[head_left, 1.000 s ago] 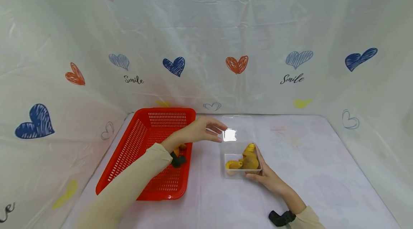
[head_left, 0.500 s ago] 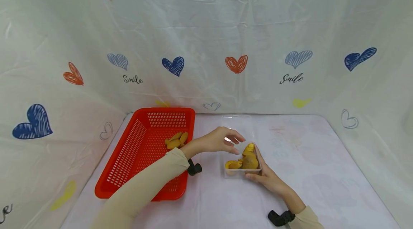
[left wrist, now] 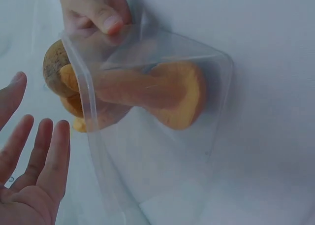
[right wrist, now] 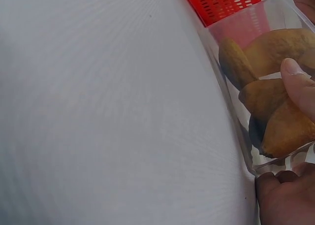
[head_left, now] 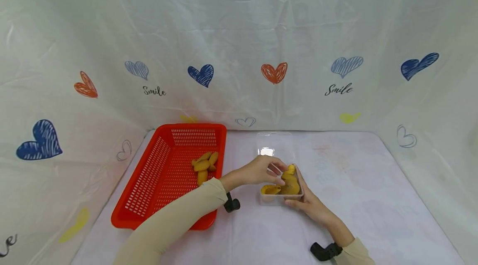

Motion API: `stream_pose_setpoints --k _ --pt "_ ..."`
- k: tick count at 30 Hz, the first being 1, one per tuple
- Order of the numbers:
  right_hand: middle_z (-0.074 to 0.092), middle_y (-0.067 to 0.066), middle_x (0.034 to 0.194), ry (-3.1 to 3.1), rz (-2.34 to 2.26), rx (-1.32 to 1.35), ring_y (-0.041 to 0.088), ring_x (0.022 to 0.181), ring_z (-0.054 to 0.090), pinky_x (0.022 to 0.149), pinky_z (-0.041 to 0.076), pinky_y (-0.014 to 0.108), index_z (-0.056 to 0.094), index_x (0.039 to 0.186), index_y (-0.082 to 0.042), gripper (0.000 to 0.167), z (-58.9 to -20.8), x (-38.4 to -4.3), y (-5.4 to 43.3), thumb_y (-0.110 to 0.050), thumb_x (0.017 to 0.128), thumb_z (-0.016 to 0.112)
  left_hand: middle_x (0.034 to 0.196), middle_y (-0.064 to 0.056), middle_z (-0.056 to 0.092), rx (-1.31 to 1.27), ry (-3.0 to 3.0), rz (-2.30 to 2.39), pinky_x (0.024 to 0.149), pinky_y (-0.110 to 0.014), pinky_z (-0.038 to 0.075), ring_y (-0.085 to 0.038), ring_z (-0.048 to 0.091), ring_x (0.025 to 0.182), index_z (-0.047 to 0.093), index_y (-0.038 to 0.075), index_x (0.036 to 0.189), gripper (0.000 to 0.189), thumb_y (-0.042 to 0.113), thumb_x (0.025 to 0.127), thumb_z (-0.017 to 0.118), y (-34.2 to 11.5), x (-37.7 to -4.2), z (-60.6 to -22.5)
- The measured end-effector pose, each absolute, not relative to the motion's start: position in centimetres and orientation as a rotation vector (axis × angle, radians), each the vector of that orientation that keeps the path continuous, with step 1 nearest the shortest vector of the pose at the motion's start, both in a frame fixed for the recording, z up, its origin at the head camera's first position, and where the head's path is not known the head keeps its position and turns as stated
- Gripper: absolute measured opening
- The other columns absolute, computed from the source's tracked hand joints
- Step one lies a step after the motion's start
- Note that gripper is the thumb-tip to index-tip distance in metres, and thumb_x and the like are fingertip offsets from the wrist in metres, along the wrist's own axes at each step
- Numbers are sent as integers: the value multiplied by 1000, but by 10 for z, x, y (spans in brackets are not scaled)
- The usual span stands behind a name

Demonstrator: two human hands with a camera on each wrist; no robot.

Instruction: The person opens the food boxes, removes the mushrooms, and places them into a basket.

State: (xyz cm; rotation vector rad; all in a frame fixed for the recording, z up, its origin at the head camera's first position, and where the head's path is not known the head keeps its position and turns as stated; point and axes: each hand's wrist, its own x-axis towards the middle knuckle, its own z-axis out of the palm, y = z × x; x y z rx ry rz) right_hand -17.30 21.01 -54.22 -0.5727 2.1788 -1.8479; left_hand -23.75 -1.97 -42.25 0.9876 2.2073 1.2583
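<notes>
White tabletop [head_left: 358,198], right hand [head_left: 310,203] gripping clear box [head_left: 271,200], beige sleeves [head_left: 179,215] head-view only

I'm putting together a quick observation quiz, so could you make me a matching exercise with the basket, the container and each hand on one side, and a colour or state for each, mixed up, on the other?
Column one:
1. basket
2. container
3. left hand
4. right hand

Column two:
A. see-through
B. fingers apart, holding nothing
C. red, with holes
D. gripping the container

Pairs: 1-C, 2-A, 3-B, 4-D
</notes>
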Motion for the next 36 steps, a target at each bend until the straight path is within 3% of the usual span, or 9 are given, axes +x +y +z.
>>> stream_pose_setpoints --k 10,13,18,20,27,33,36 --pt "-18 11 164 2202 -1822 -539 1 128 37 97 42 16 -14 159 -24 106 -539 -172 209 -10 94 69 110 -11 70 994 2232 1293 79 -18 55 -17 69 91 70 0 114 36 8 82 83 -14 -232 -437" --pt "-18 11 164 2209 -1818 -545 11 128 41 95 45 19 -13 159 -24 106 -539 -172 209 -10 94 69 109 -11 70 993 2222 1325 77 -19 56 -18 71 89 70 -1 113 36 6 81 84 -14 -232 -440" --pt "-15 12 164 2214 -1828 -565 36 143 19 100 36 12 -12 160 -24 106 -541 -172 209 -9 94 69 111 -8 70 1000 2208 1338 76 -18 56 -10 70 85 71 1 113 36 5 79 84 -11 -232 -445" --pt "-15 13 165 2207 -1840 -586 40 145 8 102 31 10 -13 160 -23 106 -543 -172 210 -8 94 69 113 -7 69 1026 2191 1337 76 -18 56 -8 70 85 71 1 113 36 4 79 84 -9 -232 -447" --pt "-13 16 164 2195 -1857 -633 39 144 13 104 30 11 -14 159 -19 105 -543 -173 210 -6 94 68 115 -8 67 1113 2167 1297 78 -17 55 -8 66 91 72 1 117 39 1 79 82 -6 -234 -449" --pt "-14 16 164 2198 -1851 -626 40 144 10 104 29 10 -14 159 -22 106 -541 -172 209 -6 94 68 116 -10 67 1125 2162 1268 78 -17 55 -9 65 94 72 2 119 41 1 80 82 -5 -233 -449" --pt "-15 15 164 2197 -1849 -629 27 146 13 104 30 11 -14 159 -26 105 -542 -171 209 -7 95 67 119 -11 67 1126 2144 1273 78 -18 56 -11 65 94 72 1 119 40 0 80 81 -5 -234 -449"
